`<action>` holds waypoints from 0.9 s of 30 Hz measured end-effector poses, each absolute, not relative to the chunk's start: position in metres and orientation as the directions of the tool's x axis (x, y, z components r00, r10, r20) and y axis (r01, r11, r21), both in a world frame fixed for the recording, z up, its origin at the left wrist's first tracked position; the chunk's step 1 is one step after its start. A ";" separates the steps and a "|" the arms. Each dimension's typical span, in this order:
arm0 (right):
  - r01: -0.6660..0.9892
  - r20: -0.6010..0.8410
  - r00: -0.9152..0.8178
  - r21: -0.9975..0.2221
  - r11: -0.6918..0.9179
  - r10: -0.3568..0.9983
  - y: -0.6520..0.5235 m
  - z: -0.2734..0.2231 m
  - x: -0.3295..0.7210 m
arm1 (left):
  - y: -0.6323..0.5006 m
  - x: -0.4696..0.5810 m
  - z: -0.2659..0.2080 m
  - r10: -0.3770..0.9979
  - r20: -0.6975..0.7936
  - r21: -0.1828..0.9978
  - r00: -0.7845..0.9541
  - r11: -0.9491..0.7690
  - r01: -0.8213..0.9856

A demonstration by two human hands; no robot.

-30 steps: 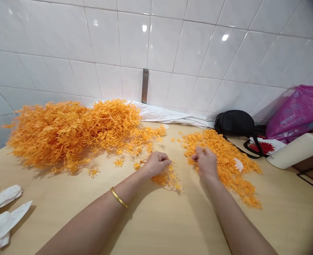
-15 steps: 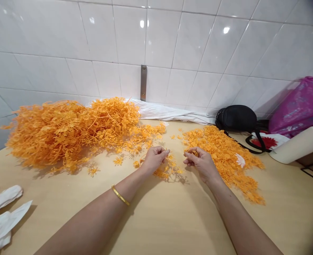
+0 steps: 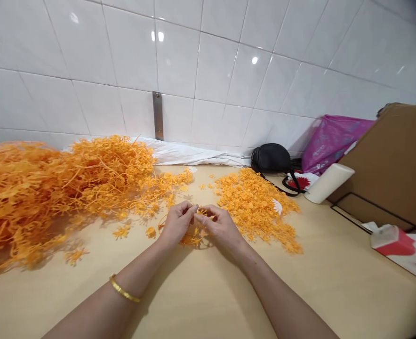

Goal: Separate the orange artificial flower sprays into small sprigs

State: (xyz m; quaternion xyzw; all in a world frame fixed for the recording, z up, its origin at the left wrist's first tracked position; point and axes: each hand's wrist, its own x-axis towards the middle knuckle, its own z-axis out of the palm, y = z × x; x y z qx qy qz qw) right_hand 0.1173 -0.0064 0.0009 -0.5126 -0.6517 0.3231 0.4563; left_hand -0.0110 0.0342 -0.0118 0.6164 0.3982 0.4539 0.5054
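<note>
Both hands meet over the table, fingertips touching or nearly so. My left hand (image 3: 177, 221) is closed in a pinch on an orange plastic flower sprig (image 3: 193, 238), whose small blossoms hang below the fingers. Thumb and fingers of my right hand (image 3: 222, 225) also close on small orange pieces at the same spot; their exact shape is partly hidden. To the left rises a big tangled heap of orange flower stems (image 3: 112, 165). On the right spreads a flat pile of loose orange blossoms (image 3: 253, 197), with a white flower (image 3: 277, 206) lying on it.
Along the tiled wall runs a white cloth (image 3: 194, 154). Behind the blossoms sit a black pouch (image 3: 271, 157) and a purple bag (image 3: 330, 139). A white roll (image 3: 329, 183), a brown cardboard box (image 3: 395, 160) and a red-and-white packet (image 3: 393, 242) occupy the right side.
My right hand has come left to join my left hand; they were apart before. The view has turned right, bringing more of the box and the red-and-white packet into sight.
</note>
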 end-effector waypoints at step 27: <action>0.738 0.367 0.422 -0.670 -0.079 0.829 0.013 0.003 0.169 | 0.034 -0.018 -0.011 0.963 0.225 0.970 0.148 -0.236 0.061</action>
